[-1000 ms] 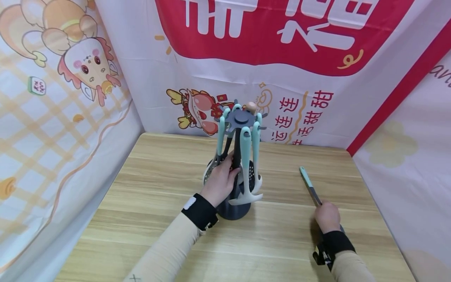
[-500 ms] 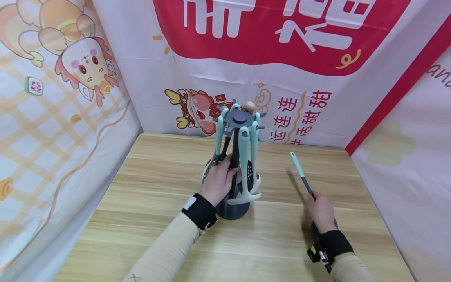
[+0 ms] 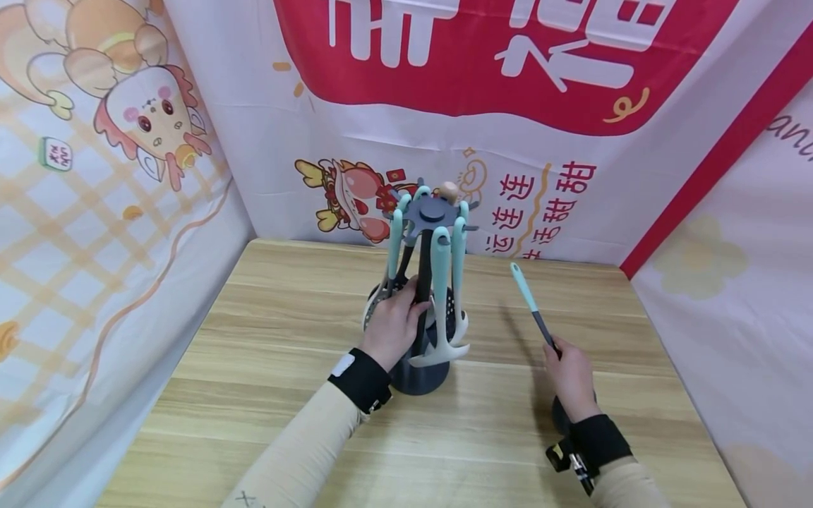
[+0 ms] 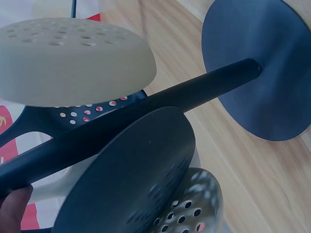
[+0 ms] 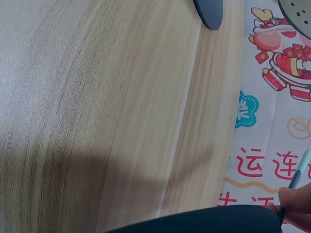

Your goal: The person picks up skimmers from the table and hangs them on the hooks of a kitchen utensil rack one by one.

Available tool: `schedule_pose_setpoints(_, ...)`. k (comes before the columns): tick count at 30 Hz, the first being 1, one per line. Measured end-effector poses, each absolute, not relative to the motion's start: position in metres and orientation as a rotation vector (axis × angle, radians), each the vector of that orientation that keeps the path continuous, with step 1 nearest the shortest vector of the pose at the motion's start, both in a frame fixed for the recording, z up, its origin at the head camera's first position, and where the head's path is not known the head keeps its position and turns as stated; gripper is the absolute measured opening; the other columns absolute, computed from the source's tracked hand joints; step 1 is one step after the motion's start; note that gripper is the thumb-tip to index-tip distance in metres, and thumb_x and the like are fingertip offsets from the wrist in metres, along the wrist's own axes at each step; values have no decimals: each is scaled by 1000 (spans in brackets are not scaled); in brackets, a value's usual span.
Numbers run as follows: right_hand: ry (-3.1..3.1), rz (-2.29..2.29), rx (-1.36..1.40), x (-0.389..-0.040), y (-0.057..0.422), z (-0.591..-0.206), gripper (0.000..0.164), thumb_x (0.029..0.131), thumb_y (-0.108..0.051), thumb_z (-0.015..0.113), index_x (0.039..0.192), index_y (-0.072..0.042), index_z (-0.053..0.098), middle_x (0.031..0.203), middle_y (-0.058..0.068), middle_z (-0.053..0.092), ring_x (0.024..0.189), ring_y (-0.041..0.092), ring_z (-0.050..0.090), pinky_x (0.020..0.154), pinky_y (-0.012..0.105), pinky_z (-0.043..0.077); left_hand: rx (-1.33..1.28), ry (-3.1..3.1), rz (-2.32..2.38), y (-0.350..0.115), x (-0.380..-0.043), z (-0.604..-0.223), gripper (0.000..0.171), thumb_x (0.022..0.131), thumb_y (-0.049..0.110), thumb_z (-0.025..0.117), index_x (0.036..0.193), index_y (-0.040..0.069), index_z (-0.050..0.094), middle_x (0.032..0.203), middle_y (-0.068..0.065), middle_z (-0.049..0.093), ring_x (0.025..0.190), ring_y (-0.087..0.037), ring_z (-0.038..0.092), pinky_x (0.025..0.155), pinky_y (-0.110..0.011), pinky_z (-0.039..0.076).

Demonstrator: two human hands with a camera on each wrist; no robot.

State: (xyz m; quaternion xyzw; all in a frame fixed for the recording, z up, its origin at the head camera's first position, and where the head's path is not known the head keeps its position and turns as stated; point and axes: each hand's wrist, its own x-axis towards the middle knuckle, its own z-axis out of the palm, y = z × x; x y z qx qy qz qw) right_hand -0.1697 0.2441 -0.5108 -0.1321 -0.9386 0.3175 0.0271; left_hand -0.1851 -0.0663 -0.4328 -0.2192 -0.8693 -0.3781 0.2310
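Observation:
A dark utensil stand [image 3: 433, 210] rises from a round base [image 4: 284, 102], with several mint-handled kitchen utensils hanging around its top. My left hand [image 3: 395, 319] grips the stand's dark post [image 4: 214, 86]; only a thumb shows in the left wrist view. Close around the post hang a pale perforated head [image 4: 82, 73] and a dark broad head [image 4: 131, 165]. To the right, my right hand [image 3: 571, 377] holds a mint-handled kitchen utensil [image 3: 523, 286] by its dark shaft, handle end tilted up. Its dark head [image 5: 209, 221] is partly hidden behind the wrist in the head view.
A wood-grain table [image 3: 286, 303] carries the stand. Printed cloth hangs behind it [image 3: 273, 162] and along both sides. A pale hook-shaped utensil [image 3: 440, 353] hangs at the stand's front. One rounded beige knob [image 3: 448, 190] shows behind the stand's top.
My right hand has moved left and slightly away from me with the kitchen utensil, whose handle end has risen and shifted toward the stand. My left hand keeps its grip on the post.

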Motion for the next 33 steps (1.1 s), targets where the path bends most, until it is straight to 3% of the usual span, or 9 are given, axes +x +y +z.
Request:
schedule_pose_setpoints(20,-2855,1009,-366,-167,232,-499,39,104,-15,47,135,7,54,110,28,65,80,31,57,58,28,42,-538,-2383,-982,-60,-186,-436,41,96,9,63,136,0,54,117,-18,71,105,-30,71,87,-41,60)
schedule_pose_setpoints(33,-2822,1064,-320,-163,225,-490,37,104,-14,47,133,8,55,117,30,65,86,32,59,63,31,47,-496,-2397,-956,-54,-185,-434,32,96,9,64,126,2,57,109,-16,73,99,-29,72,84,-40,61)
